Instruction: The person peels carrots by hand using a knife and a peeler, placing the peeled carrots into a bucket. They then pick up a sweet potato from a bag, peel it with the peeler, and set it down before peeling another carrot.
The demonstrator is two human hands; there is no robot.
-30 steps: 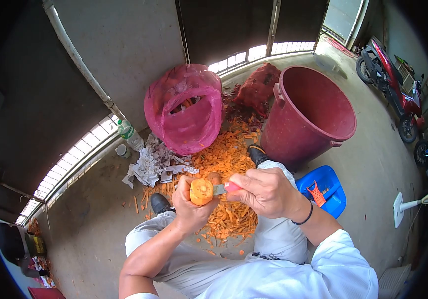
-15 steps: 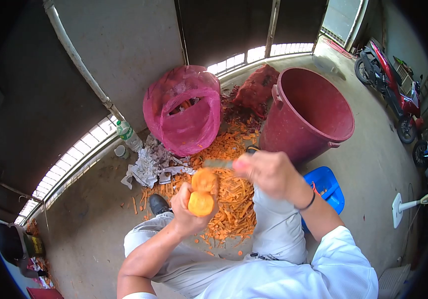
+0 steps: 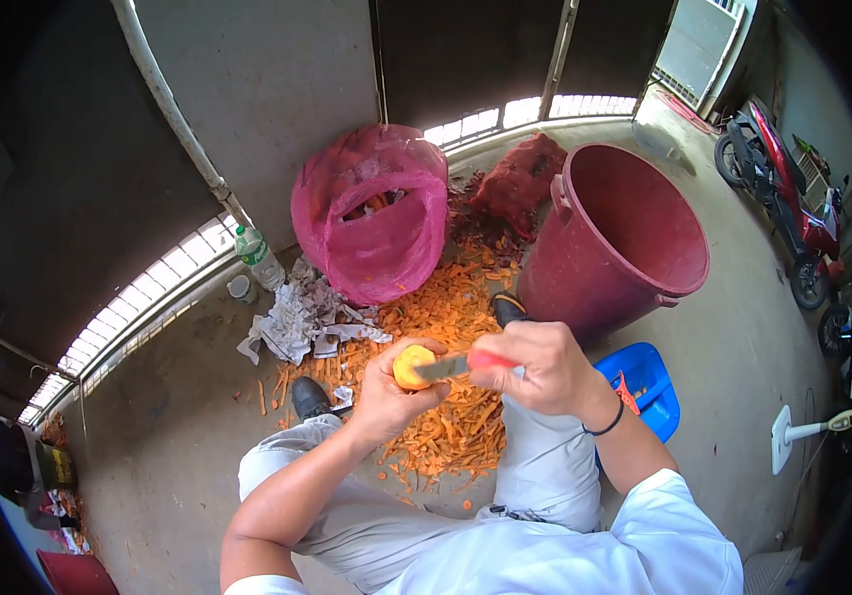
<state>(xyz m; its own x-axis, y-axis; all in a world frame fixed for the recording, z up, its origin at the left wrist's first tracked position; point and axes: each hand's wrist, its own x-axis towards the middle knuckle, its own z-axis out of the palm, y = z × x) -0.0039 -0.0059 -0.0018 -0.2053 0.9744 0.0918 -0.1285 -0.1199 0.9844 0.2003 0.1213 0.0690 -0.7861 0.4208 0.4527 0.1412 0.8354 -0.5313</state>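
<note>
Flanking peelings (image 3: 456, 426): pink bag (image 3: 382, 260), maroon bin (image 3: 577, 268).

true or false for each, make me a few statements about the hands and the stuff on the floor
1. The right hand holds a knife. True.
2. The left hand is open with nothing in it. False: it grips a piece of carrot.
3. Orange peelings lie heaped on the floor. True.
4. The blue tray sits left of the peelings, beside the bottle. False: the blue tray is right of the peelings, and the bottle is on the far left side of them.
5. Crumpled paper lies near the bottle. True.
</note>
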